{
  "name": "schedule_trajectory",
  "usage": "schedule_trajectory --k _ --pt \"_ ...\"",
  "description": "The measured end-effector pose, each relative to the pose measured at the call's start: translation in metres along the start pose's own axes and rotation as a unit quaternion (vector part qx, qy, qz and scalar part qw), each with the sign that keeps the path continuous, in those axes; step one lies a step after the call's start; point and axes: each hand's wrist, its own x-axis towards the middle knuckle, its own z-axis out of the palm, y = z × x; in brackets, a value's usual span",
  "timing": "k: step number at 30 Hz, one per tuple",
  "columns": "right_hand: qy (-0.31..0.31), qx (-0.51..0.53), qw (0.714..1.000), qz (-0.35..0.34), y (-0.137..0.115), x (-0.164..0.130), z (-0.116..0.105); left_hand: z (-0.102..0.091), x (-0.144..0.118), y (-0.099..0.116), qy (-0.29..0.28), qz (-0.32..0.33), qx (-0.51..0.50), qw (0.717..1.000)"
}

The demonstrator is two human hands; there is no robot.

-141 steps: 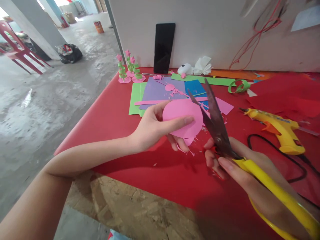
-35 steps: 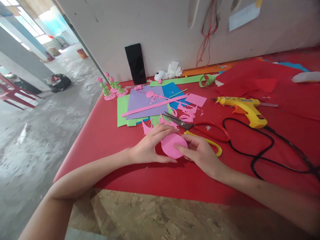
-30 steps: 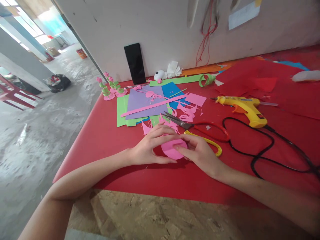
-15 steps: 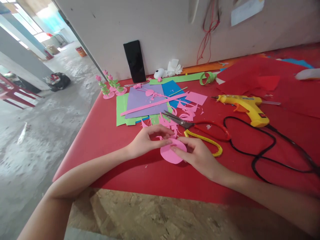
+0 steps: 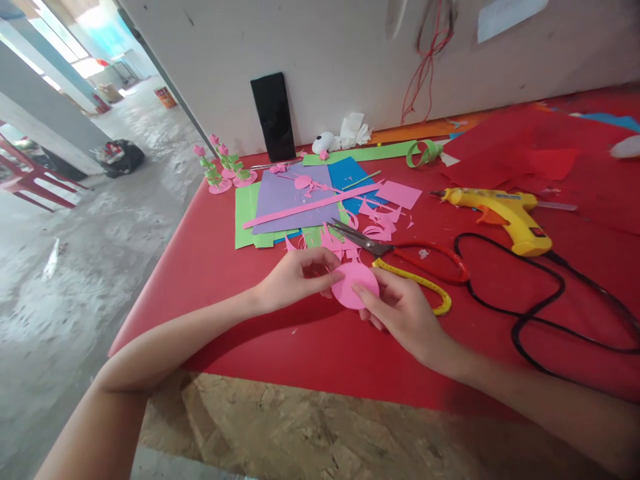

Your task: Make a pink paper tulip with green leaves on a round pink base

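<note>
A pink paper circle is held in front of me, above the red table. My left hand pinches its left edge, thumb on top and fingers behind. On the other side my right hand grips the circle's right part, its thumb lying on the face. Just beyond the circle are pink paper scraps and scissors with red handles. A yellow measuring tape lies partly behind my right hand.
A yellow glue gun with a looping black cord lies at the right. Green, purple and blue paper sheets are stacked farther back. Small pink paper flowers stand at the left edge; a black phone leans on the wall.
The pink circle has been raised slightly and turned, so its face shows more fully. Both hands still hold it, and the right fingers now show beneath it. The view has shifted slightly.
</note>
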Motion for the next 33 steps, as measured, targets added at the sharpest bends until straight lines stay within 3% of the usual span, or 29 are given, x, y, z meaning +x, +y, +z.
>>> schedule_trajectory --k 6,12,24,30,33 --pt "-0.022 0.022 0.999 0.01 0.003 -0.001 0.001 0.003 -0.002 0.002 0.01 -0.035 0.008 0.999" --pt "-0.011 0.035 0.999 0.01 0.005 -0.001 0.002 0.005 -0.003 0.001 0.036 -0.03 0.032 0.998" --pt "-0.01 0.109 0.993 0.046 0.002 -0.004 -0.001 -0.008 0.001 0.003 -0.071 -0.052 -0.125 0.988" --pt "-0.031 0.117 0.992 0.042 0.002 -0.003 -0.001 -0.005 -0.004 0.011 -0.029 -0.028 -0.014 0.999" --pt "-0.031 0.117 0.992 0.033 0.002 -0.003 -0.001 -0.038 -0.006 0.01 0.028 -0.044 0.057 0.997"
